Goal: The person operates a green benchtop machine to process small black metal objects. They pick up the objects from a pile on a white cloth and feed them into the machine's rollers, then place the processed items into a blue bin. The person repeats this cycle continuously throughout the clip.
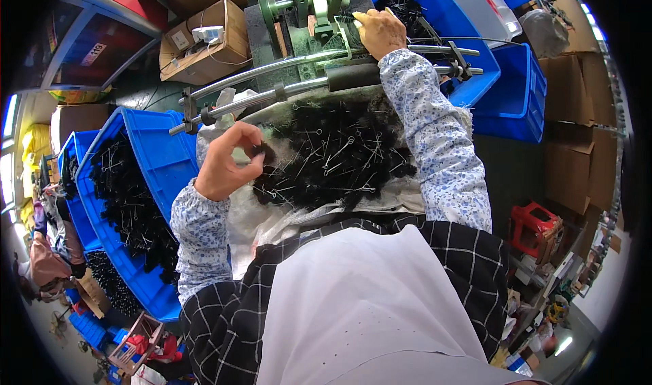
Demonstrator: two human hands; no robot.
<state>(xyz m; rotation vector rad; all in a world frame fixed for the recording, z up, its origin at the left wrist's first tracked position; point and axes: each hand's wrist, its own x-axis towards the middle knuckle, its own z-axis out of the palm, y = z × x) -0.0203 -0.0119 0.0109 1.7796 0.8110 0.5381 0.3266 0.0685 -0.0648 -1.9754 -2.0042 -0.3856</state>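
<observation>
My right hand (382, 34), with yellow covers on its fingertips, pinches a small black twisted-wire brush (345, 19) at the green machine (314, 11). Nearer me on the left, my left hand (229, 162) curls thumb and forefinger into a ring, closed on a dark bristle tuft (266, 155) that looks like another small black brush. Its wire is hidden from me. Beneath and between my hands spreads a heap of black wire brushes (333, 154), many with looped wire ends, lying on a pale cloth (255, 215) over my lap.
Two metal rails (299, 86) run across in front of the machine. A blue bin (153, 147) of brushes stands at my left; more blue bins (509, 106) are at the right. An open cardboard box (204, 45) sits far left, and a red crate (533, 229) at the right.
</observation>
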